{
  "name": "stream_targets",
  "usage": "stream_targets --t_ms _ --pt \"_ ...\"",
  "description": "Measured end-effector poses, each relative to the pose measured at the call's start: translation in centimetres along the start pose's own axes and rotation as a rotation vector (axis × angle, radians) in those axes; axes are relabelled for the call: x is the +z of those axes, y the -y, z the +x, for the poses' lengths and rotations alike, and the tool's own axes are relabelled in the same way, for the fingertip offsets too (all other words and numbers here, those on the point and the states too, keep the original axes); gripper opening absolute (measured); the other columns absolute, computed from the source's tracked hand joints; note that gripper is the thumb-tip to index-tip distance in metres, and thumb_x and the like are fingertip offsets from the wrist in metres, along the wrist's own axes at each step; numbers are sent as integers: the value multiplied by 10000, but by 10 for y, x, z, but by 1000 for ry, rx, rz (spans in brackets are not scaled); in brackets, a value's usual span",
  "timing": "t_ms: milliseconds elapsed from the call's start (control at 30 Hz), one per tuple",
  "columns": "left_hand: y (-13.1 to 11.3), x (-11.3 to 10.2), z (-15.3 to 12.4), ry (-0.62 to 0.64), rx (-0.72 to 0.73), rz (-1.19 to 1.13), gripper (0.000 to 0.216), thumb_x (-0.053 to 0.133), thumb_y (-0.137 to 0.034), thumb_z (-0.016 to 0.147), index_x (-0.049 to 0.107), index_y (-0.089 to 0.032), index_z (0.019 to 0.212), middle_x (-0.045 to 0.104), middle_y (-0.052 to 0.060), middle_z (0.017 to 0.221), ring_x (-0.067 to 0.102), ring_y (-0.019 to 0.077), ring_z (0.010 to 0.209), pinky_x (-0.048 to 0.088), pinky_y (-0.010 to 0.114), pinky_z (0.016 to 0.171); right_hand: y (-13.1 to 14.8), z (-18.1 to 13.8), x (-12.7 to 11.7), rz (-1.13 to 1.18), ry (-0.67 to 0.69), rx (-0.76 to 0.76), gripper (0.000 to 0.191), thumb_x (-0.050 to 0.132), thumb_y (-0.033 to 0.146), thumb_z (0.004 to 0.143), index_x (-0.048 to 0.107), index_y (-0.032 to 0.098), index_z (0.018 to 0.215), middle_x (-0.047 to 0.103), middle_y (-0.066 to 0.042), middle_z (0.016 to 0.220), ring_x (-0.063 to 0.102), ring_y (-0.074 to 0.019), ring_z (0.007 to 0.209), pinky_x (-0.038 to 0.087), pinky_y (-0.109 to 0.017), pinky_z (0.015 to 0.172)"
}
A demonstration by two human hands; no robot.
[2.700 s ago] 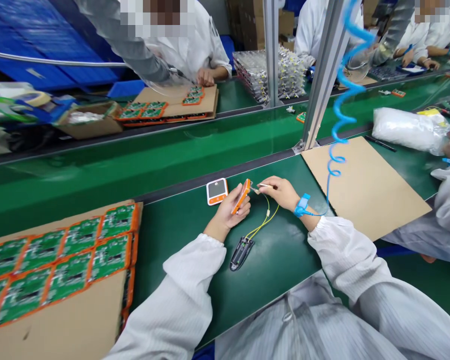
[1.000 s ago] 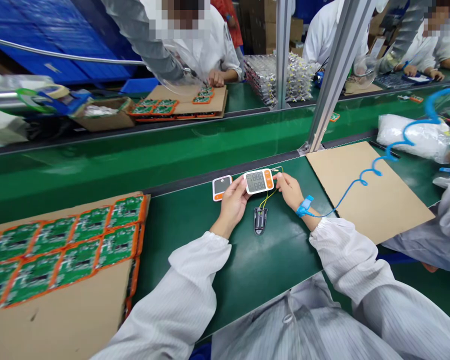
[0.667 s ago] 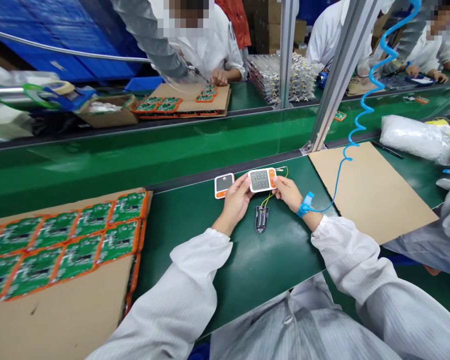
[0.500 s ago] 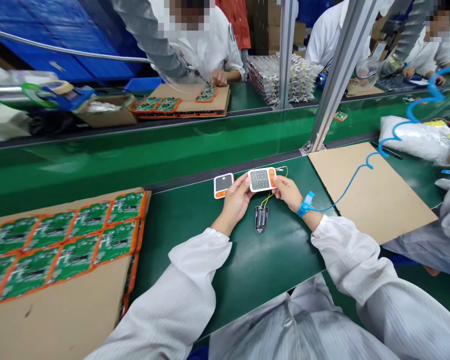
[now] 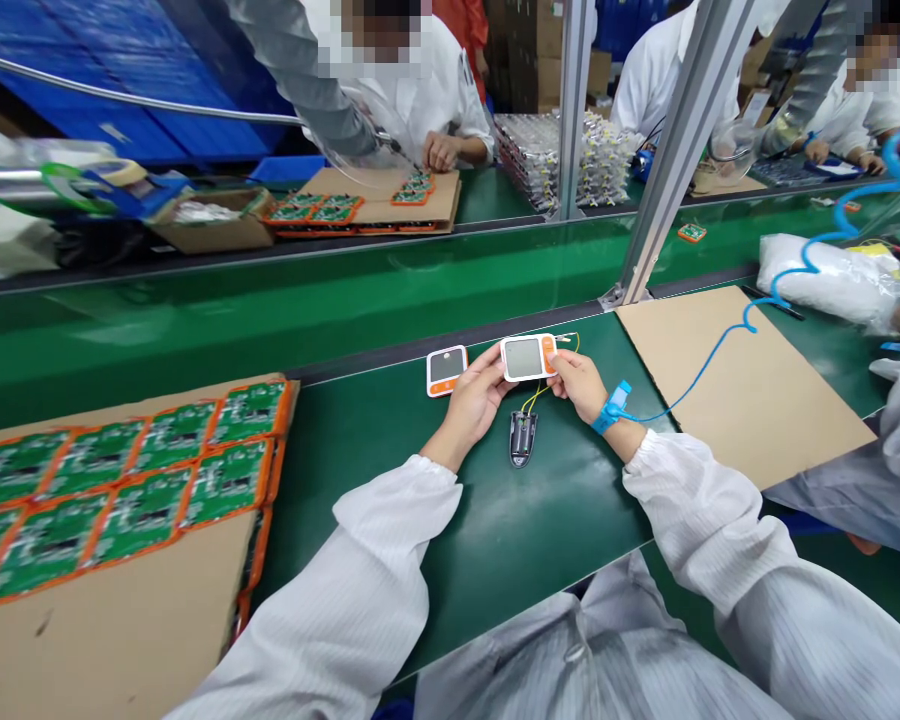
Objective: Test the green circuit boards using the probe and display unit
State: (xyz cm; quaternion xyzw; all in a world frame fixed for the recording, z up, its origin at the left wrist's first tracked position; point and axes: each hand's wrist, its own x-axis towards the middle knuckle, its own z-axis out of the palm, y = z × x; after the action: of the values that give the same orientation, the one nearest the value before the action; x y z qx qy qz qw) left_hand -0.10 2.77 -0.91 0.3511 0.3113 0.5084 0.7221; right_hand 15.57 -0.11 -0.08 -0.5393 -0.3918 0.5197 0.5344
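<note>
Between my two hands is a white digital display unit (image 5: 523, 359) with orange buttons on its right side; its screen looks blank. My left hand (image 5: 478, 398) grips its left edge. At the right edge, my right hand (image 5: 576, 385) pinches it, with the thumb on or beside the orange buttons. Yellow wires run from behind the unit to a black battery holder (image 5: 523, 438) lying on the green bench just below. Behind my left hand lies a second white and orange unit (image 5: 446, 365) with a dark screen. A blue wrist strap (image 5: 612, 407) circles my right wrist.
Green circuit boards (image 5: 146, 484) in orange frames lie on cardboard at the left. A cardboard sheet (image 5: 735, 380) rests at the right, with a blue coiled cord (image 5: 709, 358) passing over it. A metal post (image 5: 667, 150) rises beyond my right hand. Co-workers sit across the bench and at the right.
The digits that showed on the held unit's screen are gone. The unit and my hands have shifted very slightly right. The battery holder stays about where it was.
</note>
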Motion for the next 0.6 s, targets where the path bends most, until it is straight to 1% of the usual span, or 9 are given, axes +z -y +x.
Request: stream_targets --t_ms 133,267,400,600 --pt "1 -1 1 0 -8 -7 411 672 -161 712 655 -177 1123 685 66 1066 632 143 849 525 280 807 -3 1 0 17 -8 -18 255 569 414 771 549 174 686 498 59 484 404 -38 366 242 -171 356" --pt "1 -1 1 15 -13 -15 451 676 -148 706 645 -185 1155 668 68 1124 627 145 882 528 258 781 -1 1 0 21 -12 -31 259 577 411 763 548 170 673 487 59 469 394 -39 366 242 -175 362" --pt "1 -1 1 41 -35 -13 489 672 -117 698 627 -192 1180 659 62 1143 626 130 872 525 223 750 0 1 1 50 -30 -17 230 570 392 770 579 164 739 447 77 454 356 -33 361 222 -172 356" --pt "1 -3 1 52 -40 -3 553 668 -125 702 581 -214 1241 663 51 1115 631 118 850 527 224 741 -5 4 -1 56 13 -21 258 565 431 783 562 174 775 451 84 472 345 -29 350 220 -165 339"
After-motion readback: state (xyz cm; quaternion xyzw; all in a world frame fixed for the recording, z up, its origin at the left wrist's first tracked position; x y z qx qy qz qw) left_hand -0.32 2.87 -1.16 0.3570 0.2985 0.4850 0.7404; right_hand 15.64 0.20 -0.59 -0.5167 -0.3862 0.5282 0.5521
